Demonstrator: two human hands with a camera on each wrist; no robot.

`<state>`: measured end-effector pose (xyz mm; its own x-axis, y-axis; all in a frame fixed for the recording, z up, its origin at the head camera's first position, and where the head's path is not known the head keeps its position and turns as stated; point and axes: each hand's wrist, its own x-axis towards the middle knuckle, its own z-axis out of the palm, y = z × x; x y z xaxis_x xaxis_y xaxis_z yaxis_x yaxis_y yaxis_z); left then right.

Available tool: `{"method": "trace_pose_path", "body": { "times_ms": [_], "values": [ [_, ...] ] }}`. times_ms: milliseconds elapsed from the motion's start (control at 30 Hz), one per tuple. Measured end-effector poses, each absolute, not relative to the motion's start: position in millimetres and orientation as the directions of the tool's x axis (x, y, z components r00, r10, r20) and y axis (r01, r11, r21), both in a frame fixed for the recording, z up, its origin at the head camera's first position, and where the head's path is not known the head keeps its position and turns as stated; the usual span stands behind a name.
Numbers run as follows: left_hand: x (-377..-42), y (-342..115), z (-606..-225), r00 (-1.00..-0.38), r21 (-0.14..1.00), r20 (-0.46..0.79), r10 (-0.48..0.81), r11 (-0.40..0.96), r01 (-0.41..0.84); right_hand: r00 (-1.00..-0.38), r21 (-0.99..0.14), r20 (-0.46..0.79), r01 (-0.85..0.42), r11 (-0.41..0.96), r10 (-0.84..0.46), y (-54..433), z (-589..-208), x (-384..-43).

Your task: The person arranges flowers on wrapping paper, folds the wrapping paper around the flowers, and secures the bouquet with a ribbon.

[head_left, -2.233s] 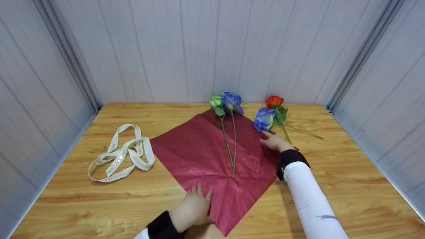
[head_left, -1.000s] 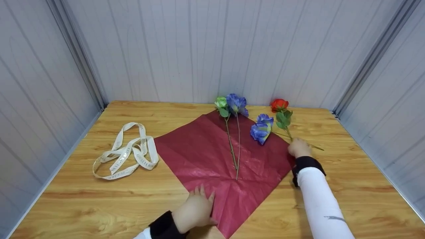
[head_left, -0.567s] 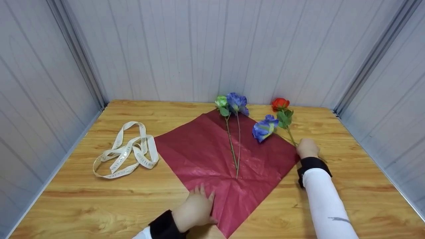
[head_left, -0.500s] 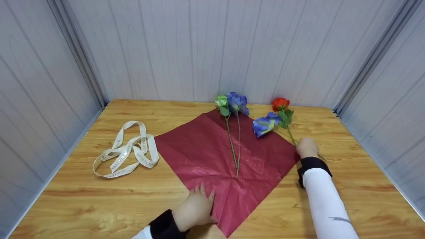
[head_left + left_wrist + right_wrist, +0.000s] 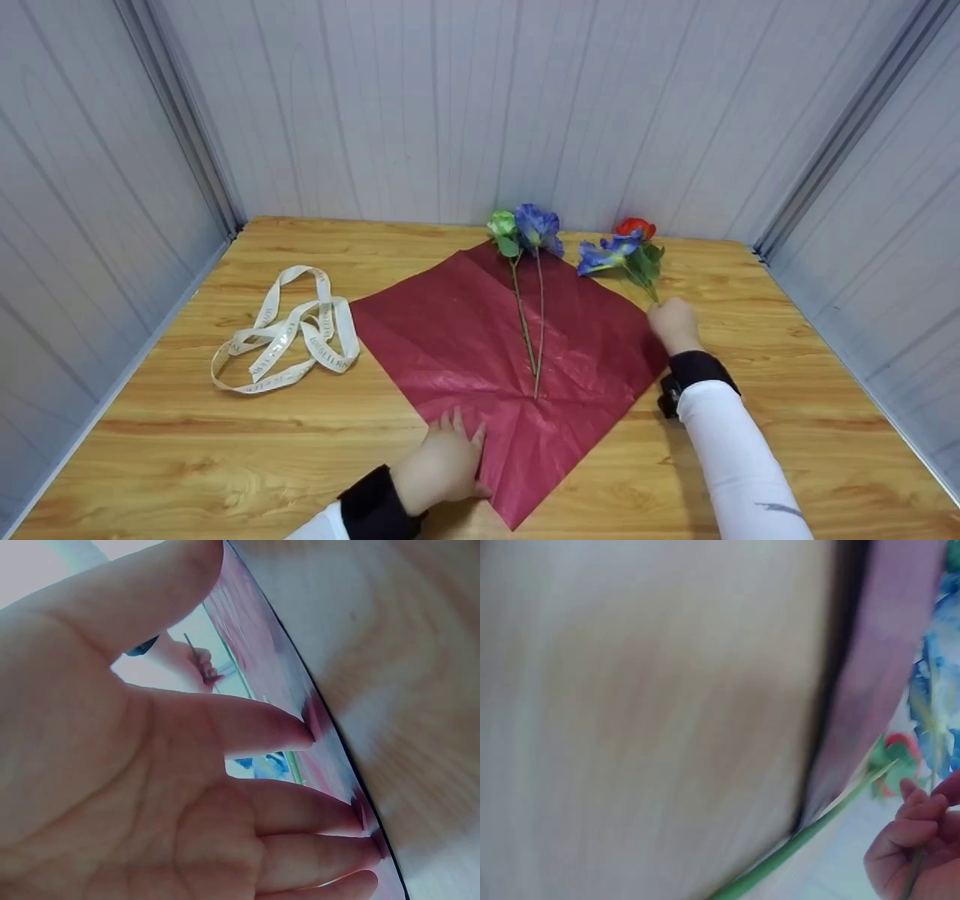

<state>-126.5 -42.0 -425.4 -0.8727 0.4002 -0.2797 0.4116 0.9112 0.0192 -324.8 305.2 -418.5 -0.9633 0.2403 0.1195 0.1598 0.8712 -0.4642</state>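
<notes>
My right hand (image 5: 675, 324) pinches the stem of a blue artificial flower (image 5: 611, 251); in the right wrist view the fingers (image 5: 906, 840) curl round that stem. Just behind its bloom lies a red rose (image 5: 636, 227) with green leaves, its green stem (image 5: 780, 859) resting on the table. With spread fingers, my left hand (image 5: 444, 461) rests on the near left edge of a dark red wrapping sheet (image 5: 450, 337). Across that sheet lie a green-white rose (image 5: 502, 223) and a second blue flower (image 5: 538, 225), stems toward me.
A loosely looped cream ribbon (image 5: 277, 330) with printed lettering lies left of the sheet on the wooden table (image 5: 225, 457). Pale panel walls (image 5: 390, 112) enclose the table at the back and both sides.
My right hand has moved from the blue bloom to its stem, then away from me and slightly left. The blue bloom has shifted up toward the red rose. My left hand stays put.
</notes>
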Motion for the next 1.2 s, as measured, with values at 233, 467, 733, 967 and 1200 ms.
{"method": "trace_pose_path", "body": {
  "times_ms": [233, 467, 733, 967, 1200],
  "values": [
    [-126.9, -41.8, -424.5, -0.873, 0.027, -0.283, 0.397, 0.913, 0.406, -0.945, -0.579, 0.187, 0.113, 0.807, 0.267, 271.7, -410.1, -329.1],
    [-127.1, -42.7, -424.6, -0.871, 0.037, -0.286, 0.400, 0.913, 0.407, -0.943, -0.769, 0.203, 0.012, 0.639, 0.263, 236.1, -406.3, -332.1],
    [-127.2, -42.8, -425.2, -0.869, 0.028, -0.287, 0.403, 0.911, 0.412, -0.952, -0.809, 0.202, -0.029, 0.588, 0.230, 202.0, -405.8, -323.8],
    [-127.8, -41.6, -424.8, -0.869, 0.026, -0.307, 0.389, 0.916, 0.401, -0.959, -0.799, 0.233, -0.092, 0.594, 0.164, 177.3, -415.7, -323.8],
    [-127.1, -41.2, -424.4, -0.872, 0.031, -0.305, 0.382, 0.919, 0.392, -0.988, -0.743, 0.150, -0.082, 0.664, 0.046, 151.5, -423.2, -322.5]
  ]
}}
